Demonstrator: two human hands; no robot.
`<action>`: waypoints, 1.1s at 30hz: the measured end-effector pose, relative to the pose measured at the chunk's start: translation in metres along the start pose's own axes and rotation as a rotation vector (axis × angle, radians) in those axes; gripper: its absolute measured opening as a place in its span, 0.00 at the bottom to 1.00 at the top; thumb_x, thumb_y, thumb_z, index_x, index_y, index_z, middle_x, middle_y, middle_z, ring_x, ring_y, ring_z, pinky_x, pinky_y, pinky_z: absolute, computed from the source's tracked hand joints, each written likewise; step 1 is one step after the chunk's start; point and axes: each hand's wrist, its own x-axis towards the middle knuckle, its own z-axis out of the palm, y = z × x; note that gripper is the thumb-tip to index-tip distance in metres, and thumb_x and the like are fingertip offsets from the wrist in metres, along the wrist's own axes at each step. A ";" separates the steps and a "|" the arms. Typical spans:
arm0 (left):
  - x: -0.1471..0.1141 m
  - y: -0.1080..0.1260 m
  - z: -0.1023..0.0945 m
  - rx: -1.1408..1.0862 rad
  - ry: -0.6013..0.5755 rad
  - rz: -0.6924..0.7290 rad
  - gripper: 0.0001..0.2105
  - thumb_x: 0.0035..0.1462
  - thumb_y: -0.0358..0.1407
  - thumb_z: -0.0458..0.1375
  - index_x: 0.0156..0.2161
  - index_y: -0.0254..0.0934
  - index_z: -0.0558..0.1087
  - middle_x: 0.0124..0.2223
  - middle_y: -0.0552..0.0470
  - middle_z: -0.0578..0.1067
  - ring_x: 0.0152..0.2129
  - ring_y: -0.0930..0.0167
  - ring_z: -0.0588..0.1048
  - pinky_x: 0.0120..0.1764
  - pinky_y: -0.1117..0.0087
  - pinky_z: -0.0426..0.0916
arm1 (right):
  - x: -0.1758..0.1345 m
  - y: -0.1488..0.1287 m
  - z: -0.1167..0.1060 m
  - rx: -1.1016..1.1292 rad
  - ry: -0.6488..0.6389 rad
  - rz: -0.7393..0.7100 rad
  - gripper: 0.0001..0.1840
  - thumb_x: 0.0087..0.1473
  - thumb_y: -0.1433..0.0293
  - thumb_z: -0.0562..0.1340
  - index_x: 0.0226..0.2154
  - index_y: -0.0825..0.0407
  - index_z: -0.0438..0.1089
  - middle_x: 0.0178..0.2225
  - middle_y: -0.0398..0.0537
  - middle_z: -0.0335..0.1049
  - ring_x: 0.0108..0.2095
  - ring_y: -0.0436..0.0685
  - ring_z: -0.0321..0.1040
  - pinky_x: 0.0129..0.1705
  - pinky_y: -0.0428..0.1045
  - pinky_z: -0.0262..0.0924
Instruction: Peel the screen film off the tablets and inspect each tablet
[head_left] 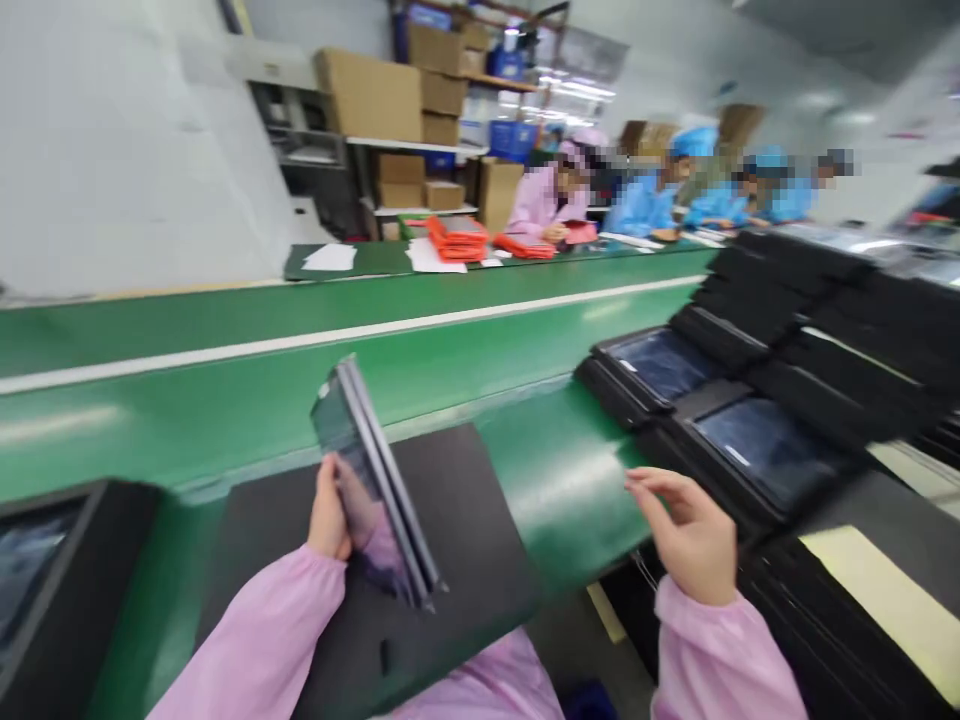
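Observation:
My left hand grips two thin, glossy dark tablet-like panels, standing tilted on edge, one against the other. They are above a flat black board on the green bench. A reflection of my fingers shows on the near panel's face. My right hand is raised to the right of the board, thumb and forefinger pinched together. Whether anything thin is between those fingertips cannot be made out. Beyond it, a dark-screened panel lies in a black foam tray, apart from the hand.
Black trays are piled high on the right, near a pale yellow sheet. Another black tray stands at the left. Behind the green belt, orange stacks lie on a counter, where several people in pink or blue sit.

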 end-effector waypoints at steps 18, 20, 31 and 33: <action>0.026 -0.018 -0.009 -0.089 -0.144 0.026 0.30 0.41 0.63 0.65 0.33 0.34 0.78 0.30 0.50 0.80 0.30 0.67 0.77 0.35 0.70 0.70 | 0.026 -0.166 0.160 0.092 -0.961 -0.709 0.07 0.61 0.78 0.57 0.37 0.51 0.66 0.39 0.48 0.67 0.42 0.54 0.66 0.61 0.64 0.54; 0.026 -0.018 -0.009 -0.090 -0.156 0.021 0.31 0.38 0.64 0.65 0.33 0.33 0.77 0.30 0.50 0.80 0.30 0.67 0.77 0.35 0.70 0.69 | 0.028 -0.169 0.158 0.061 -0.998 -0.710 0.07 0.61 0.79 0.57 0.37 0.51 0.66 0.39 0.47 0.67 0.43 0.53 0.67 0.64 0.65 0.51; 0.025 -0.017 -0.010 -0.059 -0.165 0.024 0.35 0.34 0.67 0.64 0.31 0.34 0.76 0.29 0.49 0.78 0.31 0.65 0.76 0.36 0.68 0.67 | 0.030 -0.179 0.155 -0.012 -1.023 -0.714 0.07 0.60 0.79 0.57 0.36 0.50 0.64 0.39 0.45 0.68 0.45 0.52 0.68 0.66 0.69 0.46; 0.026 -0.017 -0.010 -0.061 -0.169 0.025 0.35 0.35 0.67 0.64 0.32 0.34 0.76 0.29 0.49 0.78 0.33 0.64 0.76 0.37 0.68 0.67 | 0.028 -0.180 0.155 -0.021 -0.990 -0.719 0.07 0.59 0.79 0.58 0.36 0.50 0.64 0.38 0.44 0.68 0.44 0.53 0.69 0.66 0.69 0.47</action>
